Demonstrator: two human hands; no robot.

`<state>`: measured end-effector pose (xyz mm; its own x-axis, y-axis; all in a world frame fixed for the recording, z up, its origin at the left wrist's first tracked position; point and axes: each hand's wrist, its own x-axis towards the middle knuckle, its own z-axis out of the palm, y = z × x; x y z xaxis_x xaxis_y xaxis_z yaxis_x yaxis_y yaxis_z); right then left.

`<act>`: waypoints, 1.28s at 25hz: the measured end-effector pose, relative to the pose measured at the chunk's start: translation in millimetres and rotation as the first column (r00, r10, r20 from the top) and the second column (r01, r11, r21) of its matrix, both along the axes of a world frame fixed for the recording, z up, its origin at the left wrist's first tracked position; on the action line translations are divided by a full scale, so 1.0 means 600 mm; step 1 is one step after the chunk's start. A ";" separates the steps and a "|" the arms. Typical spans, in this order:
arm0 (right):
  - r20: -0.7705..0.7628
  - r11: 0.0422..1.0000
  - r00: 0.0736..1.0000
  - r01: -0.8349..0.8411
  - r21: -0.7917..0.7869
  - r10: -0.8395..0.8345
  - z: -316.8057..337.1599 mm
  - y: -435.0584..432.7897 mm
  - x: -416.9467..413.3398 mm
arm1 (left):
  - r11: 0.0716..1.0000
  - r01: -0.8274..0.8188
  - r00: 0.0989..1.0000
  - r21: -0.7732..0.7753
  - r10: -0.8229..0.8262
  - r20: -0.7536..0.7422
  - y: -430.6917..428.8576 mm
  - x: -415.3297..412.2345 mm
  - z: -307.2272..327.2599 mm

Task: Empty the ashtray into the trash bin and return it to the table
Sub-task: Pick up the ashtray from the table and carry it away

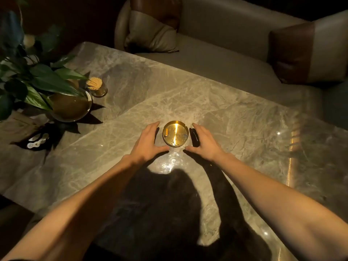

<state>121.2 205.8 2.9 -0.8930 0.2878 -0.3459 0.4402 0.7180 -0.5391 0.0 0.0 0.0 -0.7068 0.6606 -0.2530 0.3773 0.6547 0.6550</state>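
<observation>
A round brass ashtray (175, 133) sits on the marble table (235, 119) in the middle of the view. Inside it lie a cigarette butt (166, 132) on the left and some grey ash on the right. My left hand (148, 142) lies flat just left of the ashtray, fingers spread, a small gap from the rim. My right hand (204, 143) mirrors it on the right side, also apart from the rim. Neither hand holds anything. No trash bin is in view.
A potted plant (37, 85) in a brass bowl (70, 108) stands at the table's left, with a toothpick holder (97, 87) beside it. Small white items (36, 142) lie near the left edge. A sofa (226, 34) with cushions runs behind the table.
</observation>
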 end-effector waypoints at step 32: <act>-0.201 0.964 0.956 0.175 -0.199 -0.215 0.040 0.068 0.037 | 0.941 -0.104 0.968 0.323 0.021 0.252 0.120 0.043 0.038</act>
